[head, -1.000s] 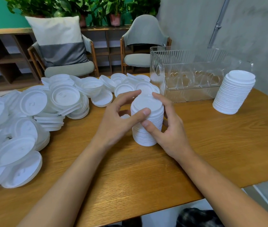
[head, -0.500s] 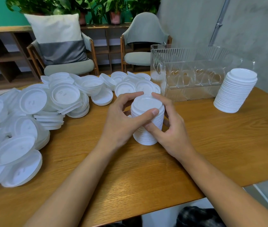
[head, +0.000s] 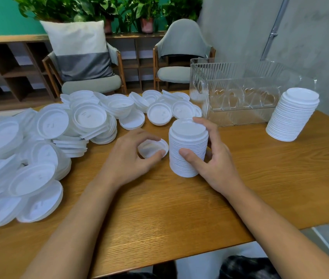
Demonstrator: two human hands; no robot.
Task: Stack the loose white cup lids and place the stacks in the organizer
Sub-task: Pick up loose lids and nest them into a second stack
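A tall stack of white lids (head: pixel 186 150) stands mid-table. My right hand (head: pixel 214 158) grips it, thumb on the front, fingers round the back and top edge. Just left of the stack lies a single white lid (head: pixel 153 148), and my left hand (head: pixel 131 158) curls around it, thumb and fingers on its rim. A heap of loose white lids (head: pixel 45 146) spreads over the table's left and back. The clear ribbed organizer (head: pixel 240 93) stands at the back right with nothing in it. A second finished stack (head: pixel 293 113) stands beside the organizer's right end.
The wooden table (head: pixel 179 208) has its front edge close to me and its right edge past the second stack. Two chairs, a cushion, shelving and potted plants stand behind the table. A grey wall is on the right.
My left hand has left the stack's top and dropped left onto a single lid beside it. My right hand stays on the stack.
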